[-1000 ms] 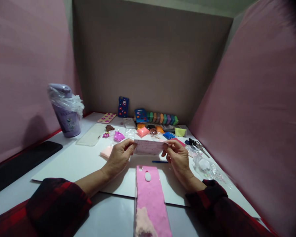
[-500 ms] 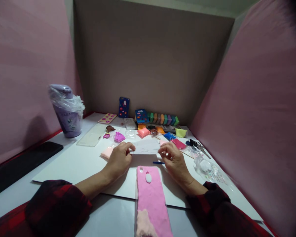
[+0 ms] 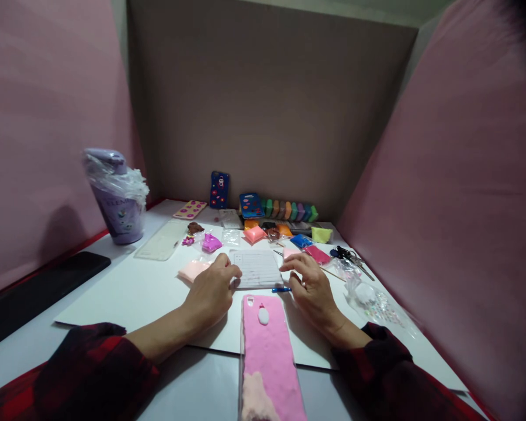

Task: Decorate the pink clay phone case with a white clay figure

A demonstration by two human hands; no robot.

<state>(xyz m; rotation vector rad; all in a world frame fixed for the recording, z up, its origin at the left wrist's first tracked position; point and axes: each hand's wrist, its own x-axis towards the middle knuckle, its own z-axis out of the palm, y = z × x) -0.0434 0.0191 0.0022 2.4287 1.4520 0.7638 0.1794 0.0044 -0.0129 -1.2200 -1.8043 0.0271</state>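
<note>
A small ruled sheet of paper (image 3: 256, 270) with faint marks lies on the white board (image 3: 127, 298). At its left edge is my left hand (image 3: 213, 289), fingers curled and thumb and forefinger closed on the paper's side. My right hand (image 3: 311, 289) is at the right edge with fingers bent and apart; the forefinger tip is close to the paper. A blue pen (image 3: 281, 289) lies just below the sheet, beside my right thumb. Nearest me is a phone case (image 3: 269, 339) covered in pink clay, with a peach patch and a small white oval on it.
Clay packets, such as a magenta one (image 3: 211, 242) and a blue one (image 3: 301, 241), lie behind the paper. Scissors (image 3: 355, 260) and a bag of beads (image 3: 377, 304) are at right. A purple bottle (image 3: 118, 199) and a black phone-like slab (image 3: 48, 292) stand left.
The paper has come down from between both hands onto the board and now shows its ruled face. My right fingers have moved apart at its edge.
</note>
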